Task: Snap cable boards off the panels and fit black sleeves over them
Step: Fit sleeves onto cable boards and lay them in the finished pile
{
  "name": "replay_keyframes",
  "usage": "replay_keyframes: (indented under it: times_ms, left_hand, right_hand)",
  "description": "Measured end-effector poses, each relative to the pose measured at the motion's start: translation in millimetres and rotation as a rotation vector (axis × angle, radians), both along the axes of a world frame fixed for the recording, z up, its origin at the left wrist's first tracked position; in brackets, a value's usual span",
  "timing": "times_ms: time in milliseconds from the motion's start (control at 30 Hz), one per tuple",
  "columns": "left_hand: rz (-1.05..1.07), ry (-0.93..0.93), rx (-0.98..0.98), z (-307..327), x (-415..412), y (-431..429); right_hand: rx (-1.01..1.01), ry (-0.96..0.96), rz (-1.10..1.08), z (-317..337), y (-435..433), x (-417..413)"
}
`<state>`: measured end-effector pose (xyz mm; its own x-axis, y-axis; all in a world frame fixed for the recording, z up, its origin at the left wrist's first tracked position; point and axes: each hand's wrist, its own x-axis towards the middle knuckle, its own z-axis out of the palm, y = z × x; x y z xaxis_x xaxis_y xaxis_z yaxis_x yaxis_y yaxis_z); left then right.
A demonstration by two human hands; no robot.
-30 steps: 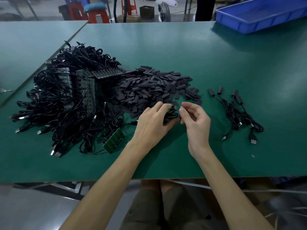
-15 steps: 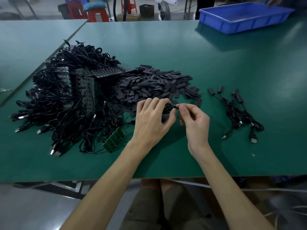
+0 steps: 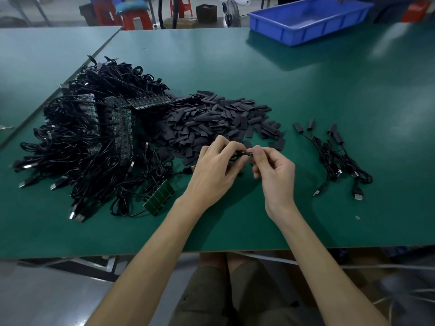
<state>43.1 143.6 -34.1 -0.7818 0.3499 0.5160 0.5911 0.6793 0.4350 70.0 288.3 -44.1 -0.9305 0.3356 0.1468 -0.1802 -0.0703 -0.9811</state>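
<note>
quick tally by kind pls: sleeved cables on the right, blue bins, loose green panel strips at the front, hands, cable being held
sleeved cables: 4
blue bin: 1
green panel strip: 1
hands: 2 (left hand, right hand)
held cable: 1, pinched by both hands
total: 9

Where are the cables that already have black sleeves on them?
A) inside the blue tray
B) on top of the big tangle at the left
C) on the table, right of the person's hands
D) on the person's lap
C: the small bunch of sleeved cables lies on the green table to the right of the right hand, well apart from the blue tray at the far edge.
</note>
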Motion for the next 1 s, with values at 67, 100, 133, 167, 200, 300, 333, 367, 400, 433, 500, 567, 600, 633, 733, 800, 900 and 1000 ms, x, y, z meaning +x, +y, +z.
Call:
replay_keyframes:
  times_ms: [67, 100, 133, 167, 200, 300, 333, 367, 400, 433, 500, 567, 600, 633, 733, 800, 900, 1000]
  left_hand:
    - [0.009, 0.015, -0.005, -0.7, 0.3, 0.5]
    - [0.018, 0.03, 0.004, -1.0, 0.6, 0.2]
    - [0.036, 0.051, 0.016, -0.9, 0.5, -0.2]
    - [0.064, 0.072, 0.032, -0.6, 0.0, -0.8]
    - [0.101, 0.087, 0.051, -0.2, -0.3, -1.3]
    - [0.212, 0.108, 0.114, 1.2, -1.1, -2.6]
    - [0.239, 0.112, 0.124, 1.4, -0.9, -2.7]
    - [0.261, 0.112, 0.127, 1.6, -0.6, -2.6]
    - [0.28, 0.107, 0.125, 2.0, -0.2, -2.0]
    - [0.295, 0.102, 0.118, 2.4, 0.3, -1.5]
    - [0.312, 0.095, 0.097, 3.2, 0.7, -0.9]
    - [0.311, 0.098, 0.08, 3.7, 0.7, -1.4]
    - [0.307, 0.102, 0.074, 3.6, 0.5, -1.9]
    - [0.299, 0.106, 0.069, 3.2, 0.4, -2.1]
    - [0.261, 0.112, 0.037, 1.5, 0.0, -1.5]
    - [0.229, 0.112, 0.013, 0.0, -0.5, -1.1]
    - [0.2, 0.08, 0.019, -1.9, -2.7, -1.8]
    - [0.21, 0.048, 0.066, -2.7, -4.5, -3.6]
  right_hand:
    - [-0.001, -0.002, -0.001, 0.2, -0.1, 0.5]
    - [0.002, -0.003, -0.011, 1.1, -0.5, 0.9]
    - [0.007, -0.004, -0.029, 1.8, -0.8, 1.2]
    - [0.02, -0.005, -0.051, 2.1, -0.8, 1.5]
    - [0.049, -0.011, -0.078, 2.3, -0.6, 1.7]
    - [0.273, -0.058, -0.166, 2.3, -0.9, 1.5]
    - [0.371, -0.081, -0.171, 2.0, -1.8, 0.9]
    - [0.47, -0.105, -0.16, 2.2, -3.0, 0.1]
    - [0.573, -0.129, -0.142, 2.9, -4.6, -0.4]
    - [0.67, -0.147, -0.12, 3.6, -6.4, -0.8]
    - [0.803, -0.174, -0.09, 3.8, -8.5, -1.0]
    - [0.841, -0.192, -0.085, 4.1, -8.9, -0.5]
    - [0.841, -0.196, -0.09, 4.0, -8.9, -0.1]
    - [0.839, -0.195, -0.1, 4.1, -9.4, 0.2]
    - [0.891, -0.22, -0.15, 3.8, -12.1, 0.5]
    - [0.976, -0.262, -0.165, 3.2, -13.6, 0.3]
    - [1.002, -0.283, -0.16, 3.7, -13.2, -0.4]
    - [0.97, -0.269, -0.163, 4.5, -11.9, -0.6]
